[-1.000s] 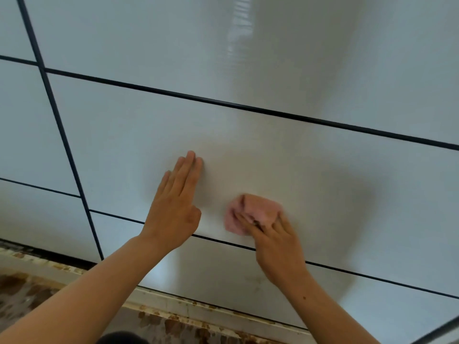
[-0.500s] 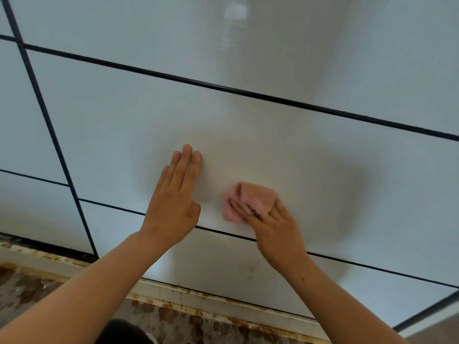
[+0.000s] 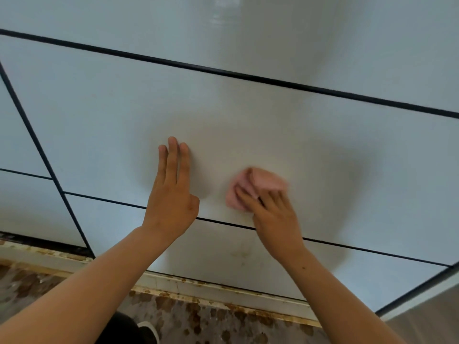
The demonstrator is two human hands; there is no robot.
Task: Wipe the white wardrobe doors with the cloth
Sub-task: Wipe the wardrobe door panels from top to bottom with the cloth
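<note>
Head view: I am looking down the front of the white wardrobe doors (image 3: pixel 248 125), glossy panels split by thin dark seams (image 3: pixel 223 72). My left hand (image 3: pixel 171 207) lies flat on the middle panel. Its fingers (image 3: pixel 172 157) are straight and close together and point up the door, with the thumb set out to the side; they hold nothing. Just to the right of it, on the same panel and a little above the seam below, sits the pink cloth (image 3: pixel 260 182), bunched into a pad against the white surface. My right hand (image 3: pixel 275 219) is on the cloth's lower part, its fingers (image 3: pixel 248 196) spread over it and pressing it to the door. That hand and the cloth are blurred, so I cannot tell whether my thumb is tucked round the cloth. A faint yellowish mark (image 3: pixel 242 254) shows on the panel below. At the bottom run a stained pale base strip (image 3: pixel 223 292) and a speckled brown floor (image 3: pixel 211 319), with the toe of a shoe (image 3: pixel 149 330) showing.
</note>
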